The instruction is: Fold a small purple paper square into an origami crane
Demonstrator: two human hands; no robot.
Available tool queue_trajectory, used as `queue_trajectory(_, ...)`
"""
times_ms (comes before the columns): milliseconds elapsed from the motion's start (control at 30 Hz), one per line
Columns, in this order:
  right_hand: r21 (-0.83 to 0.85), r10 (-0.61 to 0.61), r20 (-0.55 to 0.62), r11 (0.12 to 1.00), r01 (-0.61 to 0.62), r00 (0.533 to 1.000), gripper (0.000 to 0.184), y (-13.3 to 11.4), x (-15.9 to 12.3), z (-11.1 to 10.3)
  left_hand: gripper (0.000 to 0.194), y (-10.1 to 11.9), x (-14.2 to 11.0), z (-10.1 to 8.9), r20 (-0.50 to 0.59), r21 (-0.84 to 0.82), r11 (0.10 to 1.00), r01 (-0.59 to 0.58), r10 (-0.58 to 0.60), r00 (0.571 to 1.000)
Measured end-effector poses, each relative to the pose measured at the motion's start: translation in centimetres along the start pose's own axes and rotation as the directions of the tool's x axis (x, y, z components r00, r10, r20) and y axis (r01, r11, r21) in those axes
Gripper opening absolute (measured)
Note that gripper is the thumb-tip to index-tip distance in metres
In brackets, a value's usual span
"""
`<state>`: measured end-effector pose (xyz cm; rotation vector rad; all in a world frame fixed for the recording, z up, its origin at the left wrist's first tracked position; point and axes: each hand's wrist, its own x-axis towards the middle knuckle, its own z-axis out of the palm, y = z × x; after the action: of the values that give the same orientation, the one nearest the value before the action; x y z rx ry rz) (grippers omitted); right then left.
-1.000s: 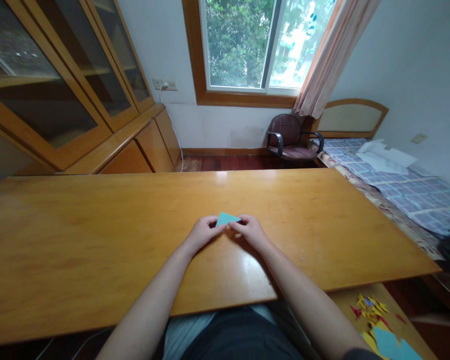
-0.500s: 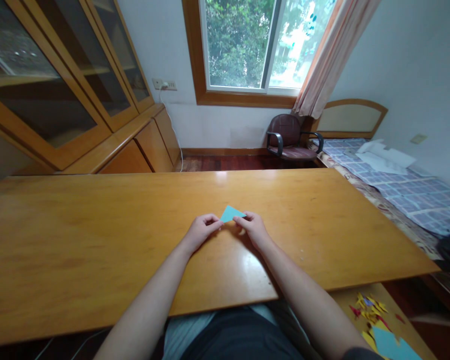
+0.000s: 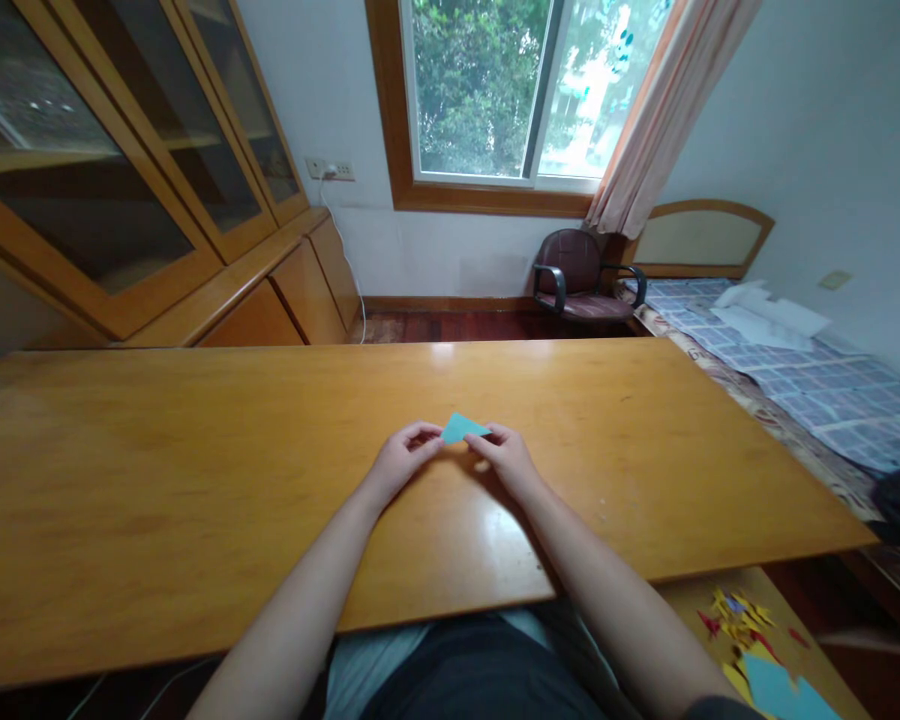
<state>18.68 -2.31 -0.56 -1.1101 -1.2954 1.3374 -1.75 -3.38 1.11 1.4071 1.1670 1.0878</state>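
Note:
A small folded piece of light-blue paper [image 3: 461,427] is held just above the wooden table [image 3: 232,500], roughly triangular with its peak pointing away from me. My left hand [image 3: 411,452] pinches its left corner between thumb and fingers. At the opposite corner, my right hand [image 3: 504,452] grips the paper with the thumb on the near side. Both hands are closed, and some fingertips are hidden behind the paper.
Below the table's right front edge, an open drawer or lower surface [image 3: 694,600] holds several small yellow and red folded paper pieces [image 3: 742,618] and light-blue sheets [image 3: 784,690]. Beyond the table are a brown armchair [image 3: 577,265], a bed [image 3: 817,370] and a glass-door cabinet [image 3: 195,200].
Both hands keep their grip on the blue paper; its left corner and the left fingertips have shifted very slightly. Nothing else has visibly moved.

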Motion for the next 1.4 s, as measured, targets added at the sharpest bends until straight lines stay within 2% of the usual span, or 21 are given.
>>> queue_trajectory(100, -0.079, -0.039, 0.050, 0.996, 0.043, 0.998, 0.027, -0.6, -0.3, 0.2, 0.029, 0.1, 0.0, 0.3, 0.080, 0.140, 0.990, -0.031, 0.020, 0.997)
queue_trajectory(200, -0.139, -0.074, 0.071, 0.987, 0.083, 0.995, 0.024, -0.7, -0.3, 0.3, 0.029, -0.2, 0.0, 0.2, 0.084, 0.223, 0.973, -0.060, 0.042, 0.996)
queue_trajectory(433, -0.255, -0.084, 0.162, 0.959, 0.124, 0.983, 0.023, -0.6, -0.5, 0.3, 0.023, -0.7, -0.1, 0.0, 0.114, 0.313, 0.941, -0.128, 0.096, 0.989)
queue_trajectory(733, -0.391, -0.097, 0.164, 0.907, 0.155, 0.982, 0.021, -1.0, -0.6, 0.6, 0.023, -0.5, -0.2, 0.0, 0.137, 0.373, 0.916, -0.146, 0.101, 0.985)
queue_trajectory(900, -0.244, -0.056, 0.108, 0.966, 0.081, 0.993, 0.018, -0.3, -0.2, 0.3, 0.025, -0.6, -0.1, -0.2, 0.105, 0.311, 0.945, -0.104, 0.075, 0.992)
queue_trajectory(1100, -0.054, 0.014, 0.023, 0.998, -0.012, 1.000, 0.026, -0.3, 0.1, 0.1, 0.027, -0.6, -0.1, -0.7, 0.083, 0.211, 0.976, -0.051, 0.034, 0.996)
queue_trajectory(1400, 0.023, 0.004, -0.056, 1.000, -0.003, 0.998, 0.028, 0.2, 0.5, -0.4, 0.027, 0.1, -0.3, -0.8, 0.080, 0.154, 0.988, 0.014, -0.026, 0.996)
